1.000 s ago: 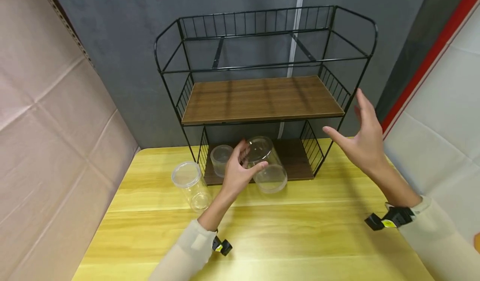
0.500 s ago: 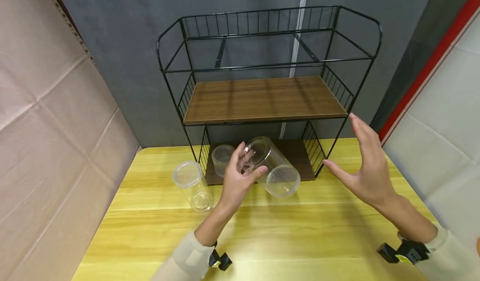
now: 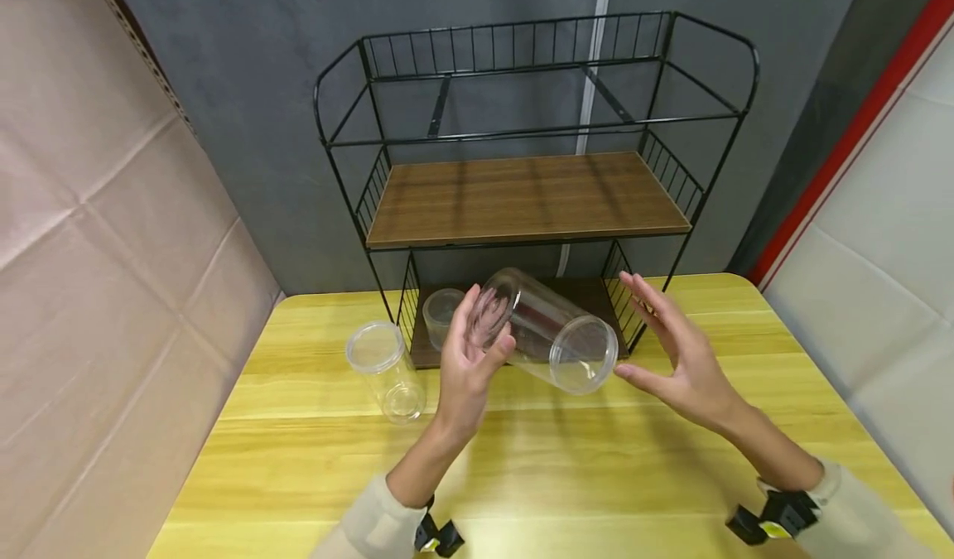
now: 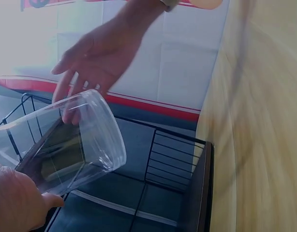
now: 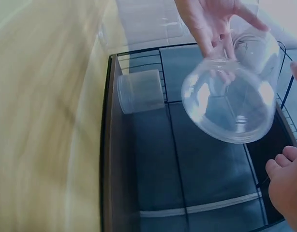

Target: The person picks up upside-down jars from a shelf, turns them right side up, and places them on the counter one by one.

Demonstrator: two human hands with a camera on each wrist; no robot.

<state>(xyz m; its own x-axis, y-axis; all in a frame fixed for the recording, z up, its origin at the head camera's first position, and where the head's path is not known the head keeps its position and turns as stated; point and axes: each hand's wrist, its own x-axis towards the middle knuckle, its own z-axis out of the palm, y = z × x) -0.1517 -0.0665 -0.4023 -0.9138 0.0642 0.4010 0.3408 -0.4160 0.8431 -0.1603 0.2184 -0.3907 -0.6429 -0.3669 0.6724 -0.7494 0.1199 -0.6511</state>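
Note:
A large clear plastic jar (image 3: 538,323) lies tilted in the air before the rack's lower shelf (image 3: 577,292). My left hand (image 3: 465,377) grips it at its left end, thumb on the near side. The jar's wide rimmed end faces right and down; whether a lid covers it I cannot tell. Close to that rim is my right hand (image 3: 689,373), fingers spread and thumb apart, holding nothing. In the right wrist view the jar (image 5: 230,104) looks see-through, with the left hand's fingers (image 5: 201,31) behind it.
A black wire rack (image 3: 527,240) with a brown middle board (image 3: 532,195) stands against the grey backdrop. On its lower shelf, at the left, sits a small clear jar (image 3: 438,317). Another clear jar (image 3: 383,373) stands on the wooden table (image 3: 298,460) left of my forearm.
My left hand has tipped the jar further over, swinging its rimmed end right and out from the lower shelf. My right hand has come down and left, close to that rim.

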